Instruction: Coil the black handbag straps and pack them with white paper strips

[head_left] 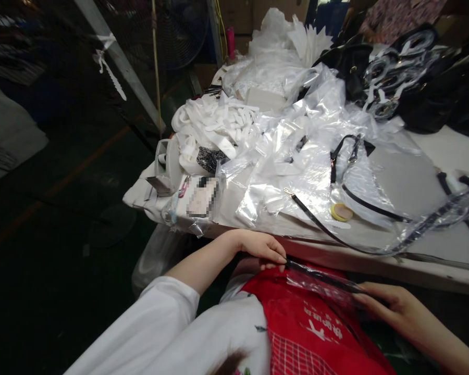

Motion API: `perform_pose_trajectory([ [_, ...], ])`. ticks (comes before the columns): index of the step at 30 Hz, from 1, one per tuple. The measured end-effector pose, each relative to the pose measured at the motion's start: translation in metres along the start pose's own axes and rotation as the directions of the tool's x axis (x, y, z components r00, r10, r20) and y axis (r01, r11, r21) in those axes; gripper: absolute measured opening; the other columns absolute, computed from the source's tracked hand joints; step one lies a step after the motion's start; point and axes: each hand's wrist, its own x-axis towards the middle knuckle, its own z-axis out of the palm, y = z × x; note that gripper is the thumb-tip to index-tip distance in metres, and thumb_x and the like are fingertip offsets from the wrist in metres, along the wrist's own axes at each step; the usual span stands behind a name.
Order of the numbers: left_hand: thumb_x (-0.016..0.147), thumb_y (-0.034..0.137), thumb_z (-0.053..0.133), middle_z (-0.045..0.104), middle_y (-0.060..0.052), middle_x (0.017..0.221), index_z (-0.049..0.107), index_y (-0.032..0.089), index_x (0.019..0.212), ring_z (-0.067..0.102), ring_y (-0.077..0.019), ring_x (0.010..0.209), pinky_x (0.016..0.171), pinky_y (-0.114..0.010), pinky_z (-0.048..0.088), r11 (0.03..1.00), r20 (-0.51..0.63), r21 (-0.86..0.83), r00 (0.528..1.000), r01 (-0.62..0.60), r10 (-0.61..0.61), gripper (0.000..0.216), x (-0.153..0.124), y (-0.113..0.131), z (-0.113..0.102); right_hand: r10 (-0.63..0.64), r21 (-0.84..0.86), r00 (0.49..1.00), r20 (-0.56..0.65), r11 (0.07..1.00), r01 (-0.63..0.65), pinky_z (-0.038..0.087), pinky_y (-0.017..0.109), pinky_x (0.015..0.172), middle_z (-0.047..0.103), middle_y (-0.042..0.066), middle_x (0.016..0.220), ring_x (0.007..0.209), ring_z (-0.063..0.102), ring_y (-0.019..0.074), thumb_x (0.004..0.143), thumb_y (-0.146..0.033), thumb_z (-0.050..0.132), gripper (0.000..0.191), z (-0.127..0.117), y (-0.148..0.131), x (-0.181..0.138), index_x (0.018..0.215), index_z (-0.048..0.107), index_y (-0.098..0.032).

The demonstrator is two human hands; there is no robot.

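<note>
My left hand (262,249) pinches one end of a black strap in a clear plastic sleeve (320,280), just below the table's front edge. The strap lies across my lap over a red apron (305,328). My right hand (391,304) grips the strap's other end, fingers curled round the plastic. Both hands are below the white table (414,182).
The table holds clear plastic bags (293,156), a long black strap with a clasp (316,219), a round yellow tape roll (341,212), white straps in a pile (214,125) and black bags (433,99) at the back right. Dark floor lies to the left.
</note>
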Motion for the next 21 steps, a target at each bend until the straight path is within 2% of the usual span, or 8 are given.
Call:
perform_pose_trajectory([
  [2, 0.08, 0.07, 0.053, 0.044, 0.0, 0.058, 0.071, 0.014, 0.083, 0.045, -0.0109, 0.052, 0.054, -0.024, 0.04, 0.996, 0.019, -0.021, 0.996, 0.084, -0.084, 0.058, 0.006, -0.007, 0.0, -0.096, -0.199, 0.983, -0.157, 0.978, 0.064, 0.058, 0.039, 0.078, 0.074, 0.006, 0.097, 0.086, 0.069, 0.0296, 0.079, -0.06, 0.059, 0.043, -0.001, 0.002, -0.001, 0.096, 0.077, -0.025],
  [5, 0.08, 0.071, 0.05, 0.041, -0.001, 0.056, 0.071, 0.013, 0.077, 0.04, -0.0123, 0.048, 0.046, -0.026, 0.035, 0.96, 0.122, -0.218, 0.98, 0.178, -0.154, 0.062, 0.018, -0.02, 0.006, -0.263, -0.436, 0.913, -0.313, 0.894, 0.108, 0.056, 0.046, 0.08, 0.074, 0.004, 0.099, 0.087, 0.069, 0.0311, 0.08, -0.061, 0.054, 0.043, -0.004, 0.004, -0.006, 0.097, 0.077, -0.029],
  [8, 0.079, 0.061, 0.059, 0.031, 0.001, 0.049, 0.071, 0.012, 0.076, 0.029, -0.0114, 0.041, 0.037, -0.025, 0.024, 0.913, 0.257, -0.357, 0.96, 0.2, -0.11, 0.05, 0.023, -0.026, 0.018, -0.356, -0.544, 0.855, -0.377, 0.832, 0.107, 0.054, 0.044, 0.077, 0.074, 0.004, 0.1, 0.085, 0.069, 0.0292, 0.086, -0.056, 0.048, 0.042, -0.008, -0.001, -0.014, 0.105, 0.074, -0.029],
  [11, 0.08, 0.051, 0.063, 0.022, 0.005, 0.046, 0.065, 0.012, 0.072, 0.018, -0.0082, 0.038, 0.035, -0.022, 0.013, 0.881, 0.256, -0.45, 0.966, 0.146, -0.029, 0.04, 0.021, -0.022, 0.027, -0.39, -0.553, 0.802, -0.452, 0.828, 0.091, 0.053, 0.042, 0.078, 0.073, 0.005, 0.101, 0.085, 0.069, 0.028, 0.086, -0.054, 0.048, 0.042, -0.012, -0.007, -0.019, 0.108, 0.073, -0.028],
  [13, 0.077, 0.046, 0.069, 0.027, 0.005, 0.045, 0.06, 0.012, 0.068, 0.021, -0.0071, 0.037, 0.034, -0.02, 0.015, 0.834, 0.163, -0.551, 0.984, 0.024, 0.079, 0.036, 0.017, -0.012, 0.029, -0.402, -0.536, 0.765, -0.503, 0.839, 0.089, 0.055, 0.04, 0.078, 0.074, 0.005, 0.1, 0.084, 0.07, 0.028, 0.085, -0.055, 0.051, 0.039, -0.013, -0.009, -0.019, 0.103, 0.074, -0.029],
  [15, 0.075, 0.041, 0.074, 0.034, 0.005, 0.045, 0.059, 0.012, 0.069, 0.029, -0.0068, 0.038, 0.034, -0.018, 0.023, 0.725, 0.008, -0.671, 0.976, -0.156, 0.217, 0.034, 0.015, 0.003, 0.028, -0.389, -0.496, 0.755, -0.528, 0.863, 0.098, 0.058, 0.038, 0.072, 0.075, 0.004, 0.096, 0.08, 0.071, 0.0281, 0.081, -0.057, 0.055, 0.037, -0.011, -0.011, -0.015, 0.096, 0.075, -0.029],
  [18, 0.084, 0.037, 0.067, 0.045, 0.004, 0.048, 0.062, 0.01, 0.08, 0.045, -0.0073, 0.042, 0.044, -0.017, 0.039, 0.46, -0.283, -0.786, 0.902, -0.413, 0.328, 0.028, 0.014, 0.034, 0.024, -0.364, -0.385, 0.801, -0.475, 0.905, 0.182, 0.061, 0.03, 0.065, 0.075, 0.002, 0.091, 0.077, 0.072, 0.026, 0.08, -0.055, 0.059, 0.033, 0.002, -0.019, -0.001, 0.09, 0.075, -0.028],
  [21, 0.098, 0.034, 0.046, 0.064, -0.002, 0.068, 0.065, 0.009, 0.094, 0.065, -0.0116, 0.066, 0.064, -0.02, 0.05, 0.224, -0.517, -0.767, 0.786, -0.601, 0.337, 0.031, 0.02, 0.069, 0.02, -0.389, -0.28, 0.83, -0.399, 0.914, 0.294, 0.059, 0.023, 0.071, 0.075, 0.001, 0.096, 0.085, 0.072, 0.0231, 0.086, -0.047, 0.055, 0.027, 0.022, -0.039, 0.017, 0.092, 0.073, -0.028],
])
